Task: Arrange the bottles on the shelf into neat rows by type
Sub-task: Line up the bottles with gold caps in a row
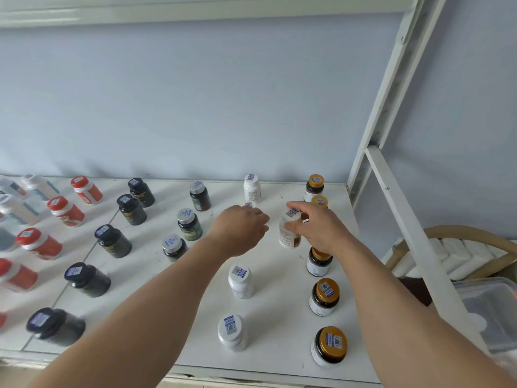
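A white bottle (289,231) stands mid-shelf (274,317) between the white and gold-capped (324,296) rows, pinched by the right hand (316,229). The left hand (240,229) curls over another bottle (249,205), grip hidden. A careless sideways move could topple the gold-capped bottles just beside it.

Both bare forearms reach forward, nearly parallel. The left hand (241,227) is palm down with fingers curled (what they hold is hidden); the right hand (314,228) pinches with thumb and fingers, knuckles up
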